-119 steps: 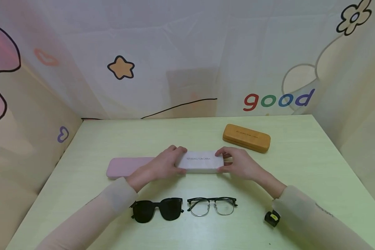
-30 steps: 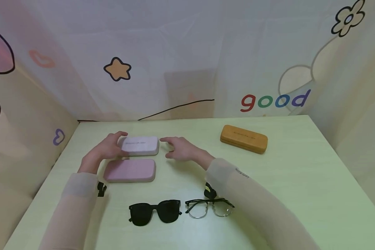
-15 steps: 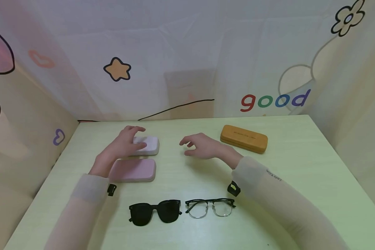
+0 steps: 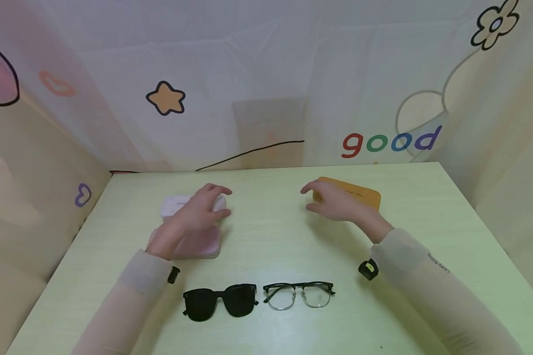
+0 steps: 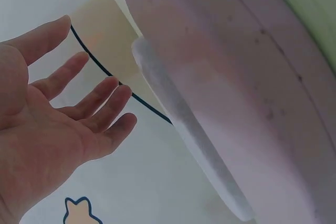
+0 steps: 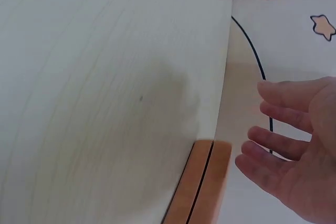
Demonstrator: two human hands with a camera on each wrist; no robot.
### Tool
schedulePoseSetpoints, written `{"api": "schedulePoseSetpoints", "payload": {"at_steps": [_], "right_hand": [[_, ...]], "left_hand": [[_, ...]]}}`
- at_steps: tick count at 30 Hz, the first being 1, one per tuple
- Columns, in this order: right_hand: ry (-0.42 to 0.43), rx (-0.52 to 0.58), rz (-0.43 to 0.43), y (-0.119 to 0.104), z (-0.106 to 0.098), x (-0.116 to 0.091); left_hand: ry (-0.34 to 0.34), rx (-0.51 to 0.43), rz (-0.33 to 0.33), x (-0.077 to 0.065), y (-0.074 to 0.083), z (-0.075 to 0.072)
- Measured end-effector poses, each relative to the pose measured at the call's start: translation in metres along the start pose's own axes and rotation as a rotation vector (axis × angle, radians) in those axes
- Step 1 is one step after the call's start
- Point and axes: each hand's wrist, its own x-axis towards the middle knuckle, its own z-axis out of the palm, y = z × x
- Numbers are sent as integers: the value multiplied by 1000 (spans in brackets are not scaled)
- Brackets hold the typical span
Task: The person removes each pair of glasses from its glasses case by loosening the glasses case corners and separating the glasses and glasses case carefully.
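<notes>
In the head view my left hand [image 4: 200,209] hovers above the white glasses case [image 4: 171,204] and the pink glasses case [image 4: 200,244], partly covering both. Its fingers are relaxed and spread, with nothing in them; the left wrist view shows the bare palm beside the pink case [image 5: 220,87]. My right hand [image 4: 335,201] is over the left part of the orange glasses case [image 4: 361,194], fingers loosely bent and holding nothing. The right wrist view has the orange case [image 6: 202,187] lying below that hand [image 6: 299,140].
Black sunglasses [image 4: 222,301] and black-and-silver framed eyeglasses [image 4: 299,295] lie side by side near the front of the pale table [image 4: 266,246]. Behind the table hangs a printed cloth [image 4: 271,64], with more cloth along both sides.
The white case went from the middle to behind the pink case at the left. Both hands then let it go; the left drifted right over the cases, the right moved to the orange case.
</notes>
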Motion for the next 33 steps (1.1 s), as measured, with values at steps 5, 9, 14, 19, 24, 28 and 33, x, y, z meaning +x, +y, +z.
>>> {"api": "schedulePoseSetpoints", "payload": {"at_steps": [5,9,14,19,24,28,33], "right_hand": [[108,-71,2,16,-10,-9],[158,-95,51,28,-18,-16],[146,-120,157,46,-25,-24],[93,-146,247,59,-28,-32],[50,-141,291,64,-28,-37],[41,-123,306,65,-26,-39],[57,-124,299,66,-24,-40]], "left_hand": [[-5,29,37,1,6,7],[-20,39,64,3,14,11],[-36,47,107,5,19,17],[-56,52,107,6,23,23],[-79,39,80,7,27,29],[-92,55,84,8,29,33],[-105,67,92,11,30,39]]}}
